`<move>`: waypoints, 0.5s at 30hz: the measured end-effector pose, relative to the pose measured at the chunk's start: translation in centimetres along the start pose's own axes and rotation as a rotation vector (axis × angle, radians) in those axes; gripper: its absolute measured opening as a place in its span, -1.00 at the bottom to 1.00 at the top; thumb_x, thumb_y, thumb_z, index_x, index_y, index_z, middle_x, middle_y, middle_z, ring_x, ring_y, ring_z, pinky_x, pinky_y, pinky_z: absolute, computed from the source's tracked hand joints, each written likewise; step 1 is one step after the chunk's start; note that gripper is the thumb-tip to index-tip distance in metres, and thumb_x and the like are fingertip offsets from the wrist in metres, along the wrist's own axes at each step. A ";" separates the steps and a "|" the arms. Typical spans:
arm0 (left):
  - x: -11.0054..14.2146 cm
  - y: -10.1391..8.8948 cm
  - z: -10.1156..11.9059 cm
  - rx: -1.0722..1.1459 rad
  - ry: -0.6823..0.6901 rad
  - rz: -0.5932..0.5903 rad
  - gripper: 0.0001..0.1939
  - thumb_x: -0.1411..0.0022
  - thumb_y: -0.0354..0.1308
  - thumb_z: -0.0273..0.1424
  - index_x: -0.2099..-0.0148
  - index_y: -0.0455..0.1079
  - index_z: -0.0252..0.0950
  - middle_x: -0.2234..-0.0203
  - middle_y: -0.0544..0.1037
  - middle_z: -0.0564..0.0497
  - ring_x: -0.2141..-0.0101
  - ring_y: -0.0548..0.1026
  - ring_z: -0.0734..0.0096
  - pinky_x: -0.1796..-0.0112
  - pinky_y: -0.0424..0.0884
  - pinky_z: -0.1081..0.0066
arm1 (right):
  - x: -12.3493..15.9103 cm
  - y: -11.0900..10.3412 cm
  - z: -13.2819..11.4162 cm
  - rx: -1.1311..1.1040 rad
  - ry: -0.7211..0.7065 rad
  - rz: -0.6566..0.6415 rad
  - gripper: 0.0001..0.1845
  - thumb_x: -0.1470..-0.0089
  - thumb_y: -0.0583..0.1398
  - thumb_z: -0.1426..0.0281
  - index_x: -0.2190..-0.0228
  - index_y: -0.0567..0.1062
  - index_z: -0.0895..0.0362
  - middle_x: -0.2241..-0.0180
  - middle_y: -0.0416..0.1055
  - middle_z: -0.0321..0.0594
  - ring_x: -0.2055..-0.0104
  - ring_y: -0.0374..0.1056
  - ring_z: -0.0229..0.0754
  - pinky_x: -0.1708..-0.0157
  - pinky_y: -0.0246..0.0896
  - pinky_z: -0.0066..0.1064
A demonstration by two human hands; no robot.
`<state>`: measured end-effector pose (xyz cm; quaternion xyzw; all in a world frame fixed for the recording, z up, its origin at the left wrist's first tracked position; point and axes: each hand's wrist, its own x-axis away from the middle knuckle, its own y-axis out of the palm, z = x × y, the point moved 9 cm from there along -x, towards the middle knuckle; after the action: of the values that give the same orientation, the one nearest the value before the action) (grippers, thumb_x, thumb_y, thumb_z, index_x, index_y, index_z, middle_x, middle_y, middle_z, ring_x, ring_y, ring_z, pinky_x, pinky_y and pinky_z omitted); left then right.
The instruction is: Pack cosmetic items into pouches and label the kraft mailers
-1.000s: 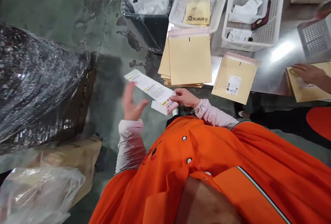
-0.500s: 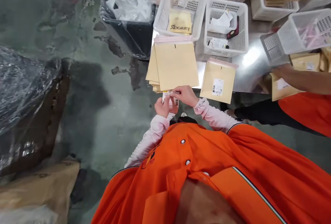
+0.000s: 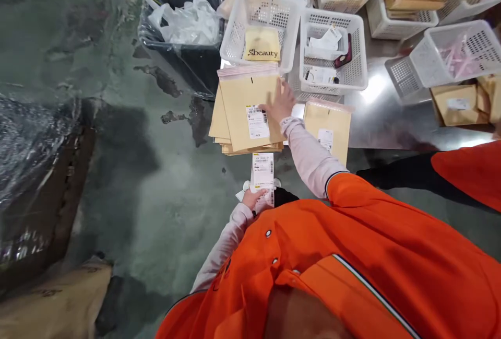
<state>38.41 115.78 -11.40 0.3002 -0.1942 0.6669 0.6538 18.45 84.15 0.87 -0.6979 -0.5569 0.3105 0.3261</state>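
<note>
Mailers: a fanned stack (image 3: pixel 238 127) sits at the near left corner of the metal table (image 3: pixel 376 130), its lower end about level with the front edge and its left side jutting out unevenly.
Label: one white shipping label (image 3: pixel 258 122) lies on the top mailer, right of its middle.
Right hand: over the stack's right edge (image 3: pixel 282 101), blurred, fingers spread; I can't tell whether it is touching paper.
Left hand: pinching the lower part of a label strip (image 3: pixel 263 169) below the stack (image 3: pixel 254 198); the strip stands between table and body.
Second mailer: just right of the stack (image 3: pixel 336 130), overhanging the front edge, partly hidden by the right sleeve (image 3: pixel 309 145).
Far side: two white baskets (image 3: pixel 230 41) close off the room behind the mailers.
Left side: a lined bin (image 3: pixel 188 62) crowds the table's corner; green floor (image 3: pixel 156 198) runs wide below it.
Right side: metal surface separates the second mailer from another worker's parcels (image 3: pixel 454 104).
</note>
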 end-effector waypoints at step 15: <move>-0.1 -1.8 8.7 -0.129 0.175 0.038 -0.42 0.13 0.51 0.06 0.20 0.64 -0.29 0.24 0.72 -0.21 0.01 0.65 -0.22 0.04 0.65 0.00 | 13.5 -13.5 21.6 -0.340 0.515 0.150 -0.62 -0.18 0.28 0.37 0.00 0.44 0.24 -0.01 0.55 0.09 -0.01 0.51 -0.07 -0.09 0.43 -0.20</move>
<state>41.43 110.16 -5.28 0.1946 -0.1846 0.6889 0.6734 -3.97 102.01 -2.13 -0.8371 -0.4471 0.0491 0.3112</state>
